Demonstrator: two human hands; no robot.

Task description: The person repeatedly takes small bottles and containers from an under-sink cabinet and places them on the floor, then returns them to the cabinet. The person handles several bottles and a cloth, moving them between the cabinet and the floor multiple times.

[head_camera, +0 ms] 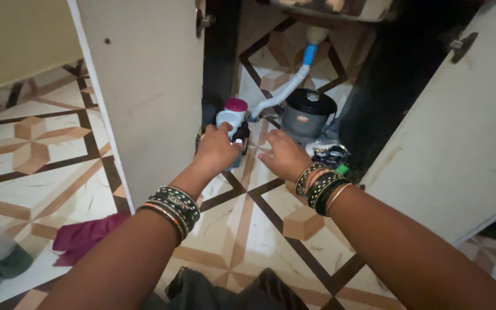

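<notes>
Inside open cupboard, left hand (216,150) grips white bottle (229,119); right hand (283,155) spread wide, empty, near grey container (307,115).

Both forearms come in from the bottom edge, the left from about 7 o'clock and the right from about 5 o'clock, converging toward the centre. The left hand (216,150) is knuckles up, fingers curled forward in a grip (the fingertips are hidden). The right hand (283,155) lies palm down, fingers loosely spread and pointing toward 11 o'clock. Each wrist carries stacked bangles.
</notes>
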